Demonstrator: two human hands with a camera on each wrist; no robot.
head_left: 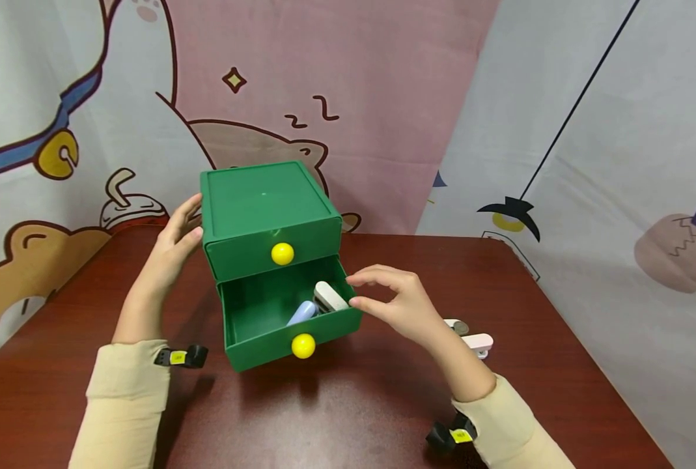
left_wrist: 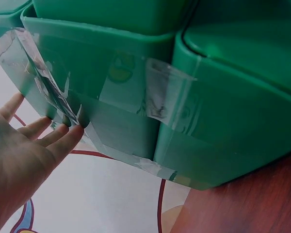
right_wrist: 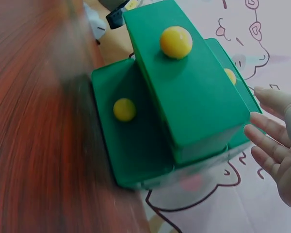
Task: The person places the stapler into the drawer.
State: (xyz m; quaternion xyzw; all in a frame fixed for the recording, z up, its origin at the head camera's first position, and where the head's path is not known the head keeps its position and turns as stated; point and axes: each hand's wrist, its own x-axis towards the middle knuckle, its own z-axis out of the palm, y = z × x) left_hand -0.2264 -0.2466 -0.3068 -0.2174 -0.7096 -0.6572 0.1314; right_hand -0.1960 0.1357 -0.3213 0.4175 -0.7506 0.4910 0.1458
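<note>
A: Nearest the camera, below the drawer unit: two cream sleeves [head_left: 122, 404], cloth, bunched at the cuffs. What about the unit itself?

B: The green drawer unit [head_left: 265, 202] stands on the table, its middle drawer [head_left: 260, 350] pulled well out in front. Inside, toward the unit's right, lie a white rounded item [head_left: 331, 296] and a pale blue one [head_left: 303, 311].

A: Hands?

B: Left hand [head_left: 174, 241] at the unit's left side: fingers loosely extended, fingertips against the wall, nothing gripped. Right hand [head_left: 397, 299] at the drawer's right front corner: thumb and fingers parted, no hold seen. Whether it touches the drawer, cannot tell.

A: Likely failure?

B: Tipping, in B's judgement. The drawer overhangs; downward pressure on its front could pitch the unit forward, since the left hand only braces. Pushing at one corner might skew the drawer and jam it. The white item, if tall enough, could catch the casing.

A: Materials?

B: Smooth, boxy plastic; glossy round yellow knobs [head_left: 303, 346]; clear wrinkled tape [left_wrist: 157, 92] across the unit's left side. Farther out: white items [head_left: 481, 342] right of the unit, reddish-brown wood-grain table [head_left: 371, 404] beneath, printed cloth [head_left: 383, 130] behind.
</note>
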